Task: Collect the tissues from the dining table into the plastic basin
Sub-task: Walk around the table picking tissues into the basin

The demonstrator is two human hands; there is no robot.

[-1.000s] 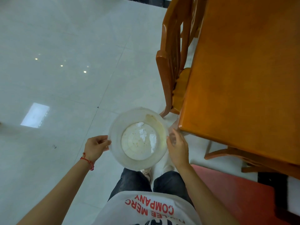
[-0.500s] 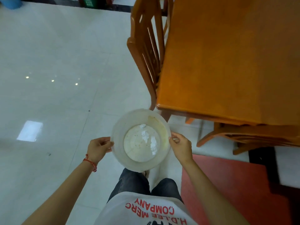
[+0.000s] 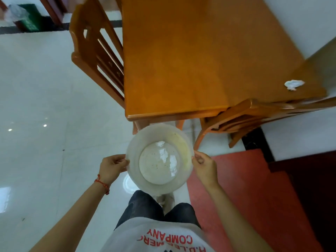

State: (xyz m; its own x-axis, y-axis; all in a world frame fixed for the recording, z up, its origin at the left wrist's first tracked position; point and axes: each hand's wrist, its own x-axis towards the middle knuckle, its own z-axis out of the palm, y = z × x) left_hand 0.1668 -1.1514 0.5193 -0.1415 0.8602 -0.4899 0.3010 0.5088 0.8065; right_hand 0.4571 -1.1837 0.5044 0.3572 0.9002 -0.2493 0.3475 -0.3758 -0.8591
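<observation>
The left hand (image 3: pixel 112 167), a red string bracelet (image 3: pixel 102 184) at its wrist, pinches the left rim of the plastic basin (image 3: pixel 133 161), fingers curled closed on the edge. The right hand (image 3: pixel 204 165) grips the opposite rim in the same way, thumb on top and fingers folded under. Between them the basin hangs level in front of the person's body, above the pale tiled floor (image 3: pixel 45 106) and just short of the near edge of the desk (image 3: pixel 181 60).

The basin is round, translucent white plastic, with a yellowish stain up its right inner wall and small specks on the bottom. Inside lie a few crumpled white tissue pieces (image 3: pixel 168 158), gathered toward the right and far side of the flat bottom.

One more crumpled white tissue (image 3: pixel 293 84) lies on the orange wooden desk, near its far right corner, well apart from the basin. Wooden chairs stand at the desk's left side (image 3: pixel 91 57) and near side (image 3: pixel 245 119). A red mat (image 3: pixel 245 188) covers the floor at right.
</observation>
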